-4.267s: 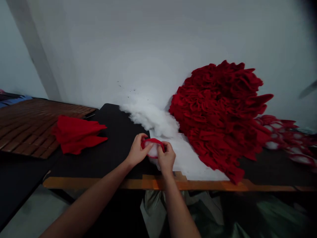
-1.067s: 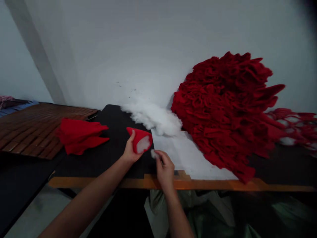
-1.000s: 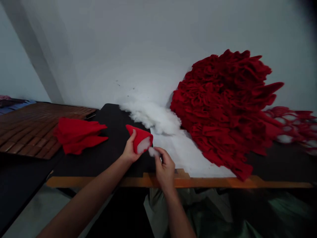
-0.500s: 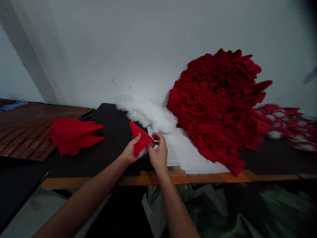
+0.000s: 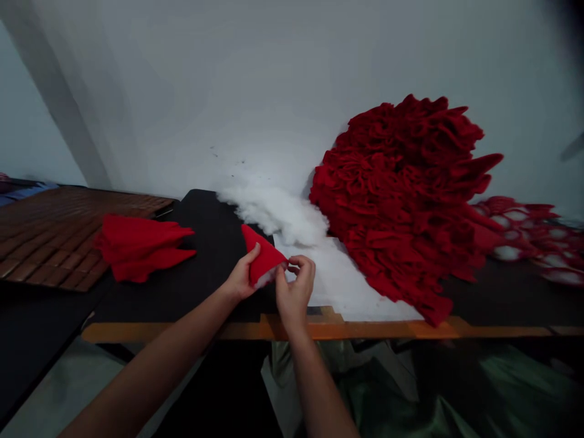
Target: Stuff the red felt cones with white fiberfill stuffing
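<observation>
A small red felt cone [image 5: 263, 260], shaped like a little hat, is held above the near edge of the table, its tip pointing away from me. White stuffing shows at its open end. My left hand [image 5: 241, 278] grips its left side, thumb on top. The fingers of my right hand [image 5: 295, 291] pinch the cone's right corner at the opening. Just beyond the cone lies a heap of white fibre stuffing [image 5: 283, 213]. To the left, a stack of flat red felt pieces [image 5: 143, 248] rests on the black table [image 5: 205, 228].
A tall pile of red felt pieces [image 5: 401, 194] leans against the wall at the right. Beyond it sit red pieces with white stuffed ends [image 5: 513, 234]. White paper [image 5: 347, 286] lies under the pile's near side. A brown woven mat [image 5: 59, 237] is at the left.
My right fingers have shifted slightly right and down along the cone's opening, pulling its corner out straighter. My left hand keeps its hold. The view has shifted a little.
</observation>
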Tool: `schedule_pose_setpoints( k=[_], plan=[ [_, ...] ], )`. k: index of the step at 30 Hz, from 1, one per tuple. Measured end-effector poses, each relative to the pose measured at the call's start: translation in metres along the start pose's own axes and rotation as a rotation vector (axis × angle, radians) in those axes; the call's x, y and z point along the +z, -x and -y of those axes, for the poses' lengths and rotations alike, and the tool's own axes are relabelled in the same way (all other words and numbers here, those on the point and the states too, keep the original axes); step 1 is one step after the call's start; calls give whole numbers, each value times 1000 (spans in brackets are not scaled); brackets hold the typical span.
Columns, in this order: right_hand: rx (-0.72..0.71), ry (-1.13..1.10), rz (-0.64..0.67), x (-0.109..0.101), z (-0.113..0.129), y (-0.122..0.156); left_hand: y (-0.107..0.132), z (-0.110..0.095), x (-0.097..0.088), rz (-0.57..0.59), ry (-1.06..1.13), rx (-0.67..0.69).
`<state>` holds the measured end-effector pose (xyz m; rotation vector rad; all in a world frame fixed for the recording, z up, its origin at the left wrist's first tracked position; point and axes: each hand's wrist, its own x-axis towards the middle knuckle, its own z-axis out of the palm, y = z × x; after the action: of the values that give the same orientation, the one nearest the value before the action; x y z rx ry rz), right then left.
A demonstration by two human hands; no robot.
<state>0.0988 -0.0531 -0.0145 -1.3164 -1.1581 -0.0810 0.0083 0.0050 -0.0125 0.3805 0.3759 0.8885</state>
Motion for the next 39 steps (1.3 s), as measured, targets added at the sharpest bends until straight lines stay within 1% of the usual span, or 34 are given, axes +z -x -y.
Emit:
schedule_pose_setpoints(
  k=[3, 5, 7, 9, 12, 13, 14, 15, 17, 18, 20, 22, 23, 25, 28, 31, 34, 36, 39],
  plan=[
    [-40, -35, 31, -2, 1, 9, 1, -2, -1, 3, -10, -9],
    [-69, -37, 18, -2, 1, 13, 1, -3, -2, 13, -8, -10],
    [-57, -52, -7, 0, -1, 15, 2, -3, -2, 19, -14, -13],
    [30, -96, 25, 2, -6, 13, 3, -2, -2, 26, -40, -39],
    [221, -192, 118, 6, -14, 5, 2, 2, 0, 14, -103, -95],
    [267, -220, 119, 6, -16, 1, 2, 4, 1, 1, -122, -81],
    [295, -242, 97, 6, -18, -3, 1, 5, 0, -12, -141, -35],
    [306, -255, 62, 5, -20, -7, 0, 7, 0, -14, -168, 41],
    [300, -262, -4, 3, -23, -13, -3, 11, -3, 15, -279, 266],
    [291, -260, -24, 1, -24, -15, -4, 12, -5, 40, -377, 392],
    [260, -237, -24, -1, -26, -16, -5, 14, -9, 73, -646, 621],
    [218, -199, 7, -1, -27, -14, -5, 15, -11, 58, -913, 791],
    [197, -180, 23, -1, -27, -12, -4, 15, -12, 34, -1005, 841],
    [167, -157, 36, 2, -26, -7, -3, 15, -11, -24, -1103, 873],
    [130, -116, 35, 5, -22, -1, -1, 14, -10, -78, -1170, 844],
    [59, -18, 52, 6, -22, -2, -2, 14, -11, -146, -1235, 851],
    [81, 46, -4, 3, -25, -6, -5, 13, -15, -229, -1202, 860],
    [87, 46, -4, 2, -25, -7, -6, 12, -16, -241, -1162, 858],
    [95, 34, 36, 2, -23, -5, -3, 12, -13, -235, -1118, 875]
  ],
)
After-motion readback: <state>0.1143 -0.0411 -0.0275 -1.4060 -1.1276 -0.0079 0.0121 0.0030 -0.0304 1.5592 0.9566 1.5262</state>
